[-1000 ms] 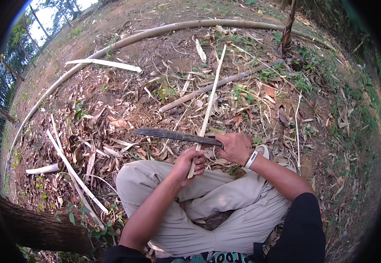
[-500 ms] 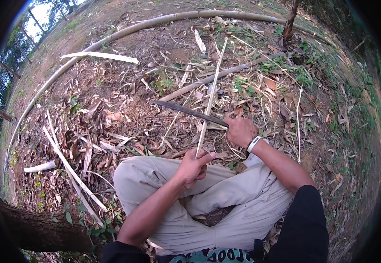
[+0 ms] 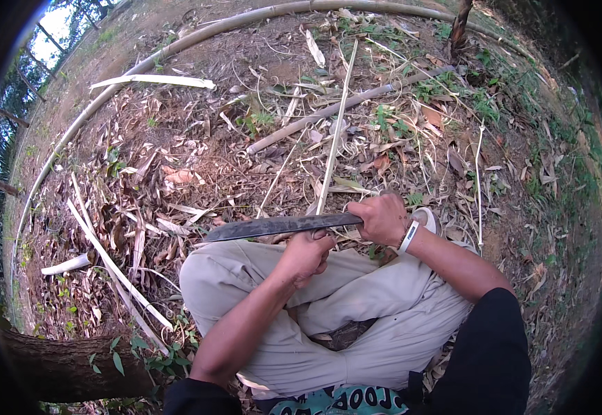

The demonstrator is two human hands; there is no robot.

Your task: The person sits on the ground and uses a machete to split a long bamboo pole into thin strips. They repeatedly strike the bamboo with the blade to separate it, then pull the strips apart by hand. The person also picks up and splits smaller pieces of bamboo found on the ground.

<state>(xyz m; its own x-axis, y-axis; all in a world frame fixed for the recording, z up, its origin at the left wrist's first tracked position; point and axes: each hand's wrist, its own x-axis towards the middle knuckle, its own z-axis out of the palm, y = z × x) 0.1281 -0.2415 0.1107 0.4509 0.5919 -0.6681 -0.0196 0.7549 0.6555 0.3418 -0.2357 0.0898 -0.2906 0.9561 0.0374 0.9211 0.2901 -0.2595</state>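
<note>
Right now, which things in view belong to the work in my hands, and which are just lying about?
In use:
long-bladed knife, in your right hand
long pale strip, in your left hand

Lying about:
long pole
shorter pole
flat pale piece, upper left
dry leaves

The knife lies across the strip; 2 loose pieces lie left of the legs.

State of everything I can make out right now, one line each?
Left hand: closed around the pale strip's near end
Pale strip: held, partly hidden by the blade
Right hand: closed on the knife's handle
Knife: held, blade pointing left
Long pole: lying on the ground
Wristband: worn on the right wrist
</note>
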